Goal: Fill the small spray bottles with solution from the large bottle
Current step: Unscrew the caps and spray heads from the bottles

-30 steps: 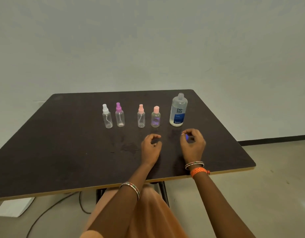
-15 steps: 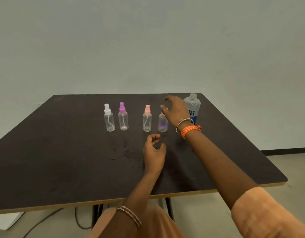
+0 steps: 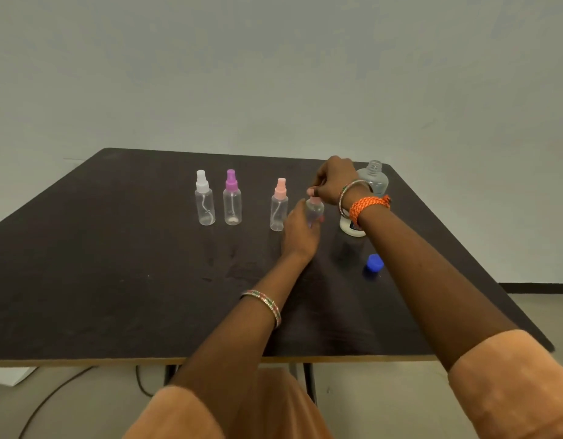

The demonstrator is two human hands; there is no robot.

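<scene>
Open desk (image 3: 99,280) left and near. Blocked at the back by a row of small spray bottles (image 3: 232,198) with a wider gap mid-row; large bottle (image 3: 373,182) and blue cap (image 3: 374,263) crowding the right.

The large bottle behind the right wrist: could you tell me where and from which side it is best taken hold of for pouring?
Grip the large bottle around its straight lower body, below the narrowing shoulder, coming from its right side. It stands upright and uncapped, its blue cap lying on the table, so keep it level. The small bottles crowd its left; its right looks free.
</scene>
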